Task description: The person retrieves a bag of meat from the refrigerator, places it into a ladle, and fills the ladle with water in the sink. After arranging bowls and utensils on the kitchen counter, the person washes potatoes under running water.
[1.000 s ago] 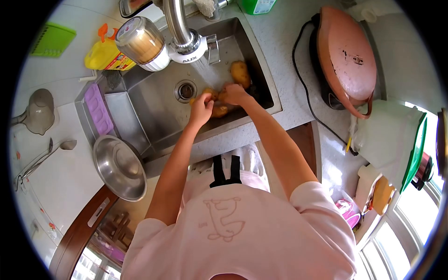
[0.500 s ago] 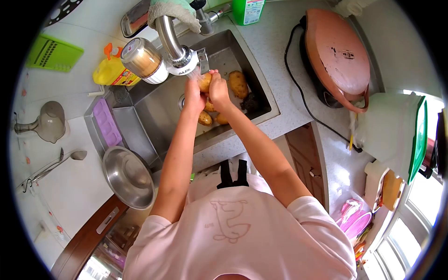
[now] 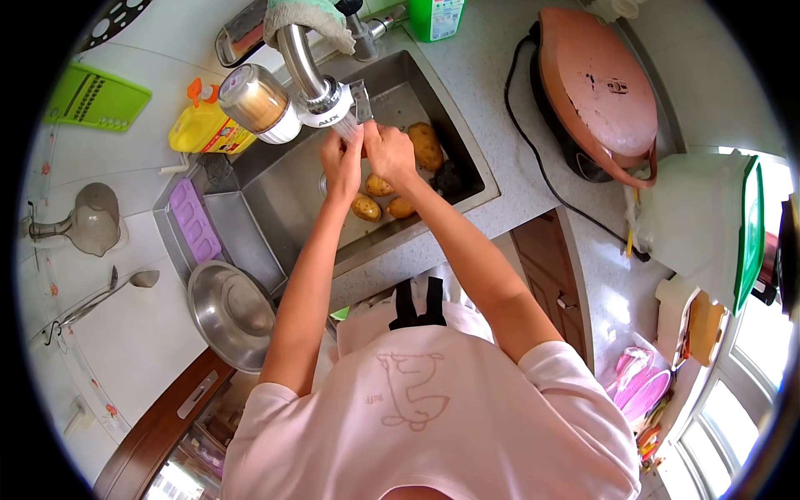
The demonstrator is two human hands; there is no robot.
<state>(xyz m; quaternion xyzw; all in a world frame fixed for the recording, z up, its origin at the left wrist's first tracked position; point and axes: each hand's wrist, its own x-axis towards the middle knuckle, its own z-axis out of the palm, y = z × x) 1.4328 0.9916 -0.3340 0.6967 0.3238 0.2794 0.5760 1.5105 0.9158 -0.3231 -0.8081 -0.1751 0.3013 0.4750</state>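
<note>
Under the faucet (image 3: 302,67) with its white filter head, my left hand (image 3: 342,165) and my right hand (image 3: 390,153) are close together, fingers curled. Between them is a potato, now almost wholly hidden by the hands; it showed there half a second ago. Water runs from the filter onto the fingers. Below my hands in the steel sink (image 3: 287,196) lie several yellow-brown potatoes (image 3: 367,207). A larger potato (image 3: 426,147) sits to the right of my right hand, beside a dark clump (image 3: 447,177) in the sink corner.
A purple tray (image 3: 194,221) and a steel bowl (image 3: 232,315) are at the sink's left. Behind them stands a yellow bottle (image 3: 204,127). On the right counter, a pink electric pan (image 3: 600,87) trails a black cord (image 3: 529,137). A green grater (image 3: 98,97) hangs on the wall.
Both hands have closed in and turned around the potato, which was visible between them and is now hidden. The view has shifted slightly; the potatoes in the sink stay put.
</note>
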